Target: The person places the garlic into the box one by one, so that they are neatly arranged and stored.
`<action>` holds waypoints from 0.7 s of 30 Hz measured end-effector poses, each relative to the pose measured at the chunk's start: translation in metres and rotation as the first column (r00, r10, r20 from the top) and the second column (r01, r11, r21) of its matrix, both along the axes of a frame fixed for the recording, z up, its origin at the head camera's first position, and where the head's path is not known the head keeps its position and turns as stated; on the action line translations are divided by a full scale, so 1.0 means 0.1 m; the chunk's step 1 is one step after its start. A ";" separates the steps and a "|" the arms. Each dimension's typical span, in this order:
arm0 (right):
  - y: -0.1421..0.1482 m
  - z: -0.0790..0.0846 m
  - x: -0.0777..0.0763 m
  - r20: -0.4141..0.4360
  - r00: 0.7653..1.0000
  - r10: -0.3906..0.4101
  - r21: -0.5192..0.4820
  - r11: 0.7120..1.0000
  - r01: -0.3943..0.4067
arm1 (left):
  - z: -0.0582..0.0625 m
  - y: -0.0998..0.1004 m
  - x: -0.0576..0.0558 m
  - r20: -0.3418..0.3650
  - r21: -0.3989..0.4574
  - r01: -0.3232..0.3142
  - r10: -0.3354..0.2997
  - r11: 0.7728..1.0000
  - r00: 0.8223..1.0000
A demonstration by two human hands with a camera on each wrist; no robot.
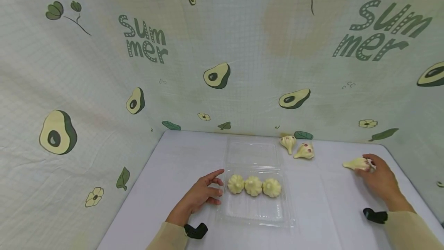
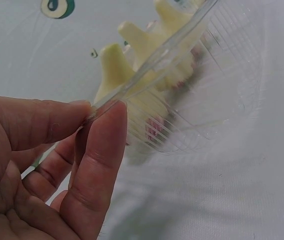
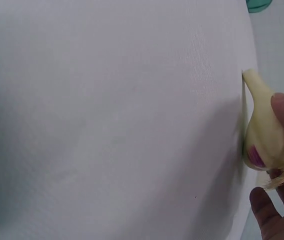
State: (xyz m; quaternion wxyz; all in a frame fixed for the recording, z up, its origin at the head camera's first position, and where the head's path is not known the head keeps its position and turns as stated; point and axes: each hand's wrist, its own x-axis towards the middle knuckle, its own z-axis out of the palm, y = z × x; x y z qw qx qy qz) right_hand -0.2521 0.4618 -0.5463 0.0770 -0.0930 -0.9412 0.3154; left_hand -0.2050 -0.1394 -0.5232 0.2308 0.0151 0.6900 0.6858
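Pulling the clear container [image 1: 253, 212] by the edge your left hand [image 1: 204, 192] pinches may tilt it and roll the three garlic bulbs [image 1: 253, 186] inside. Your right hand [image 1: 380, 174] grips a separate bulb [image 1: 359, 164] near the right side of the table [image 1: 322, 203]; loosening your fingers could drop it.

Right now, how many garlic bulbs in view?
6. Three bulbs in a row in the clear container; two bulbs on the table, right of the open lid; one bulb in the right hand. None seems hidden.
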 end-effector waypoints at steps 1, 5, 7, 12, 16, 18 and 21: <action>0.00 0.00 0.01 0.012 1.000 0.002 -0.011 1.000 -0.002 | 0.00 0.00 0.00 -0.001 0.000 0.000 0.000 1.000 1.000; 0.00 -0.01 0.03 0.048 0.999 0.010 -0.034 0.999 -0.008 | 0.01 0.01 0.00 -0.001 -0.002 0.001 -0.001 1.000 1.000; -0.01 -0.02 0.03 0.036 0.999 0.019 -0.032 0.999 -0.018 | 0.01 0.01 0.00 -0.003 -0.002 0.002 -0.002 1.000 1.000; -0.06 -0.04 0.04 0.006 0.999 0.039 0.011 0.999 -0.039 | 0.03 0.01 0.02 -0.003 -0.001 0.002 -0.002 1.000 1.000; -0.10 -0.02 0.09 -0.001 0.999 0.039 0.022 0.999 -0.039 | 0.02 0.01 0.02 -0.001 0.005 0.003 -0.003 1.000 1.000; -0.12 -0.01 0.11 -0.003 0.999 0.040 0.003 0.999 -0.040 | 0.01 0.01 0.02 -0.001 0.009 0.005 -0.005 1.000 1.000; -0.15 0.01 0.13 0.034 0.999 0.024 -0.038 0.999 -0.023 | 0.01 0.00 0.02 -0.002 0.013 0.006 -0.006 1.000 1.000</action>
